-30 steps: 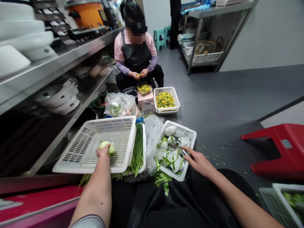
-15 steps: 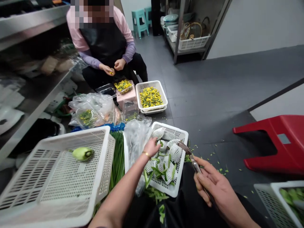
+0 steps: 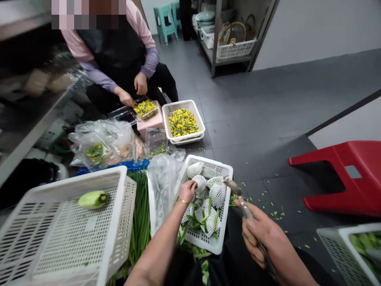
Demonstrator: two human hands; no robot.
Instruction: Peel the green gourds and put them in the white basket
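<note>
In the white basket (image 3: 226, 171) before me, my left hand (image 3: 187, 191) reaches in with fingers closed at the near end of a foam-netted vegetable (image 3: 199, 182). More white foam nets (image 3: 218, 194) lie around it, some bulging, with strips of green peel (image 3: 205, 218) over them. My right hand (image 3: 262, 234) is wrapped round the handle of a metal peeler (image 3: 239, 195), held up at the basket's right edge. A pale green peeled vegetable (image 3: 93, 199) lies in the large white crate (image 3: 68, 246) on the left.
A co-worker's hand (image 3: 126, 97) is at a clear box of yellow flowers (image 3: 145, 108). Behind my basket stands another basket of flowers (image 3: 166, 119). Long green stalks (image 3: 138, 210) lie between crate and basket. To the right are a red stool (image 3: 354, 174) and a green-filled crate (image 3: 342, 246).
My left hand's fingers have closed at the foam-netted vegetable. My right hand still holds the peeler near the same place. The co-worker's hand has lowered to the flower box. The view has shifted slightly.
</note>
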